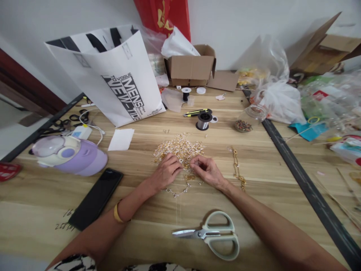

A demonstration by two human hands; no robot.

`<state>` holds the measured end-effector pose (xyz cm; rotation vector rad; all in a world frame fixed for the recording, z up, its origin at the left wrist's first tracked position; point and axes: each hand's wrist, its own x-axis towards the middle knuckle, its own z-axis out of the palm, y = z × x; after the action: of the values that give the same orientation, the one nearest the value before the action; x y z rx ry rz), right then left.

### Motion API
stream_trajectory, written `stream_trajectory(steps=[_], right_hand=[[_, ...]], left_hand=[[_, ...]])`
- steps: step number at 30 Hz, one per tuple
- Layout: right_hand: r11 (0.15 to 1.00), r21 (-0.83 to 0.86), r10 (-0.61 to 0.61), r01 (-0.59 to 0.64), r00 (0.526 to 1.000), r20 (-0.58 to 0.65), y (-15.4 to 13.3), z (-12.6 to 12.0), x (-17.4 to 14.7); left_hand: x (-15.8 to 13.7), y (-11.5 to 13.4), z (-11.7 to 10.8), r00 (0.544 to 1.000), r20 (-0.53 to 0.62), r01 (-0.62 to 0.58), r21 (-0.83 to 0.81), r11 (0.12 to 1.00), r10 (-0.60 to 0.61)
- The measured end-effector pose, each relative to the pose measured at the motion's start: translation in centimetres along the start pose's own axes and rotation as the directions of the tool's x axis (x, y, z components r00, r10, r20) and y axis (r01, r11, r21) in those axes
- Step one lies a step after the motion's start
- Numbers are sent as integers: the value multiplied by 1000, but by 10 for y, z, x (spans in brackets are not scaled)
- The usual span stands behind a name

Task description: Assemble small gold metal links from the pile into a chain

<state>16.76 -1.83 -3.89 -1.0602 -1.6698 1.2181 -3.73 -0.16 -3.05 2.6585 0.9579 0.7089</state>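
Note:
A loose pile of small gold and clear beads and charms (182,146) lies on the wooden table. At its near left edge is my left hand (167,172), fingers bent down and drawn together; whatever they hold is too small to make out. My right hand (207,171) pinches thumb against forefinger at the pile's near right edge, and anything between them cannot be made out. Just below the hands rests a beaded chain (177,194) with clear stones. Nearer to me lie scissors (208,234) with pale handles, blades pointing left. A gold chain (236,167) is right of my right hand.
Behind the pile stand a wire spool (203,122), a yellow-black cutter (194,112) and a jar of beads (246,122). Leftward are a phone (97,197), a purple bottle (81,158), white paper (121,139) and a large white bag (113,82). Plastic bags (279,99) crowd the right.

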Motion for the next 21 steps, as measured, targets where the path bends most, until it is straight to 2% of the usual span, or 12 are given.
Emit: stream_trajectory(steps=[11, 21], right_hand=[[1000, 5, -12, 12, 1000, -13, 1, 0, 0], [998, -55, -9, 8, 1000, -9, 1, 0, -1]], left_hand=[[0, -6, 4, 982, -179, 19, -222, 975, -60], [0, -4, 1, 971, -204, 68, -249, 966, -121]])
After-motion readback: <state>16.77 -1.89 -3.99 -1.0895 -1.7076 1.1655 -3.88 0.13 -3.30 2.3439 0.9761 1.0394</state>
